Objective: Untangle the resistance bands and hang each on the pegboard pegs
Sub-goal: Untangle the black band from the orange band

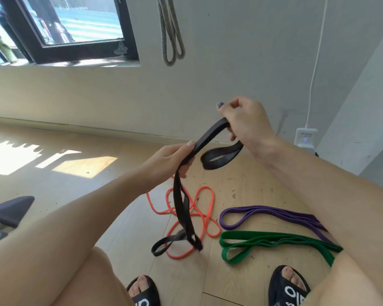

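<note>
A: Black band [210, 134] is gripped in curled fingers by both the left hand [173, 160] and right hand [245, 122], above the floor [119, 217].

B: Orange band [199, 208], purple band [263, 214] and green band [274, 241] are seen lying below; a grey band [171, 36] is hung on the wall.

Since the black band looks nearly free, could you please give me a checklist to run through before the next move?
1. Both hands hold the black band: ok; left hand and right hand each grip it.
2. Black band untangled: not ok; its lower loops are still twisted.
3. Black band clear of the orange band: cannot tell; its lower end hangs over it.
4. Purple band and green band separate: ok; side by side on the floor.
5. Free peg available: cannot tell; only a grey band hanging on the wall shows.
</note>
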Demonstrator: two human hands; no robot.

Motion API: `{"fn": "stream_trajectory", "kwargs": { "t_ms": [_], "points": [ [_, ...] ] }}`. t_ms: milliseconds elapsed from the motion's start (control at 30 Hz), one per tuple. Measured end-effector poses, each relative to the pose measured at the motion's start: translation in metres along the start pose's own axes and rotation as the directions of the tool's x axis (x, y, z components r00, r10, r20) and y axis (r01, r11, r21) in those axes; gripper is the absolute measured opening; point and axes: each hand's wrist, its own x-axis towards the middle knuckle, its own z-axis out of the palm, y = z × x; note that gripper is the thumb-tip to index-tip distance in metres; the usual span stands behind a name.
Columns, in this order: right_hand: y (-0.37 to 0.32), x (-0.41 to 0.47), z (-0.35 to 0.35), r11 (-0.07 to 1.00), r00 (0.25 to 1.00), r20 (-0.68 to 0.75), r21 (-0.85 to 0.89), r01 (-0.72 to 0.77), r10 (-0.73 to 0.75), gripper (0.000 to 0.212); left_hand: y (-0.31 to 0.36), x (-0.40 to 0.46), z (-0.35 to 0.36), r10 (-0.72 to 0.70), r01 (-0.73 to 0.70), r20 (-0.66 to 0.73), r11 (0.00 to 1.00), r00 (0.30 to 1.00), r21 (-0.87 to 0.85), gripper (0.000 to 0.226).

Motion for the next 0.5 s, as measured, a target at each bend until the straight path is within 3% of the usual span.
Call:
{"fn": "stream_trajectory", "kwargs": {
  "t_ms": [100, 167, 233, 367, 500],
  "points": [
    [0.018, 0.003, -0.01, 0.963, 0.997, 0.067, -0.269, -0.015, 0.034, 0.025, 0.006, 0.001, 0.002, 0.029, -0.032, -0.067, 0.998, 0.997, -0.048, 0.045],
    [0.027, 0.0, -0.009, 0.937, 0.984, 0.163, -0.348, -0.008, 0.069, 0.02, 0.011, 0.0, 0.004, 0.048, -0.051, -0.084, 0.998, 0.995, -0.037, 0.045],
    [0.028, -0.006, -0.002, 0.958, 0.962, 0.266, -0.285, 0.012, 0.067, 0.022, 0.016, -0.001, 0.005, 0.065, -0.07, -0.088, 0.996, 0.994, -0.058, 0.047],
    [0.01, -0.019, 0.023, 1.0, 0.921, 0.389, -0.002, 0.001, 0.0, 0.041, 0.025, 0.002, 0.013, 0.09, -0.098, -0.12, 0.993, 0.989, -0.059, 0.055],
    [0.008, -0.023, 0.03, 0.999, 0.934, 0.356, -0.044, -0.014, 0.029, 0.042, 0.023, 0.002, 0.012, 0.035, -0.043, -0.109, 0.997, 0.993, -0.064, 0.057]
  ]
}}
